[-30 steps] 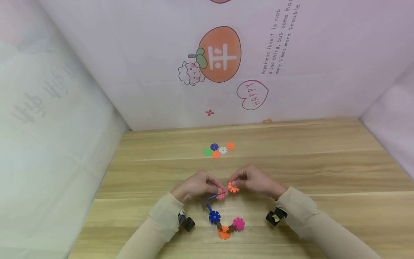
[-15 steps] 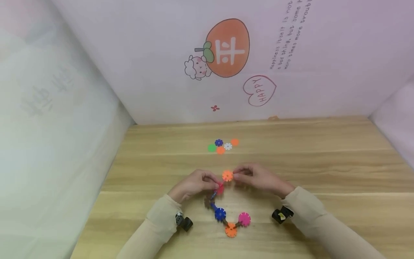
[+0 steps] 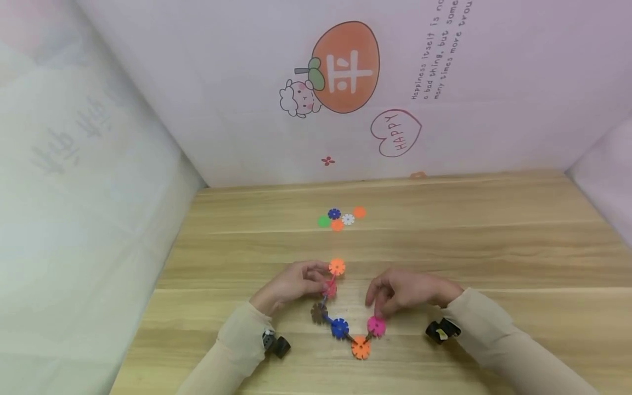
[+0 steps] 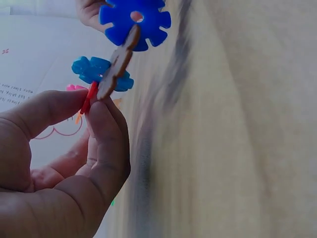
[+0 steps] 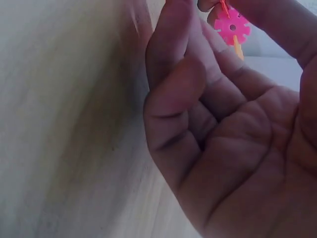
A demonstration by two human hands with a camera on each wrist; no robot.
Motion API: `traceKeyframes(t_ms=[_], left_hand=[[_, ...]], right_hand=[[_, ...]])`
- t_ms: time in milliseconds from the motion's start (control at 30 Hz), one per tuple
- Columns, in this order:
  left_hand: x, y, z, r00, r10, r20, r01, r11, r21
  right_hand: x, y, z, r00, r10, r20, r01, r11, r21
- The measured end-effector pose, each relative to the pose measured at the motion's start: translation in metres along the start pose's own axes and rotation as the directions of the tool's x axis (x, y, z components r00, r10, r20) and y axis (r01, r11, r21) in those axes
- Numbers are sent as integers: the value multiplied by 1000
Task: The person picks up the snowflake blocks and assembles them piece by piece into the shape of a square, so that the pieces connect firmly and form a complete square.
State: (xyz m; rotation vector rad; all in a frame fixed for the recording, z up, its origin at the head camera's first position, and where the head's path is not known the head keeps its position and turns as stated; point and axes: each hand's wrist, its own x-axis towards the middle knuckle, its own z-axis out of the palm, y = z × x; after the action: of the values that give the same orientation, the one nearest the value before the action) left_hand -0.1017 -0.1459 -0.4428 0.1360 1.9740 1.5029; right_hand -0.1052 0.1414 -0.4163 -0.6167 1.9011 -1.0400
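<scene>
A chain of slotted plastic discs, a snowflake-disc toy, curves between the hands. My left hand pinches its red-pink disc between thumb and index finger. An orange disc sits at the chain's far end. Below the pinched piece follow a brown disc, a dark blue disc and a second orange disc. The left wrist view also shows a light blue disc in between. With its fingertips my right hand holds the upper edge of the magenta disc at the near end.
Farther back on the wooden table lie loose discs: a green one, a dark blue one, a white one and two orange ones. Printed cloth walls enclose the table's back and sides.
My right hand has let go of the far orange disc and come down to the magenta disc. The chain's near end has shifted slightly right. My left hand keeps its pinch.
</scene>
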Motion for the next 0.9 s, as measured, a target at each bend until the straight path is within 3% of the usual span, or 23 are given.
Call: traceKeyframes(t_ms=[200,367,567,900], left_hand=[[-3,-1,2,999,31,27,-31,999,-20],[-3,-5,3,999,21,29,-19,998,-61],[-2,-8,5,999,-14,-29,12,996,-85],[2,-3,7,992,-46,-118,44,999,-19]], right_hand=[[3,1,0,1000,-3,14,3,1000,24],[6,4,-4,999,-36,-18,37,999,38],[10,7,-10,996,-60,-65,65,996,67],[17,9,-15,991,-61,-120,73,992,98]])
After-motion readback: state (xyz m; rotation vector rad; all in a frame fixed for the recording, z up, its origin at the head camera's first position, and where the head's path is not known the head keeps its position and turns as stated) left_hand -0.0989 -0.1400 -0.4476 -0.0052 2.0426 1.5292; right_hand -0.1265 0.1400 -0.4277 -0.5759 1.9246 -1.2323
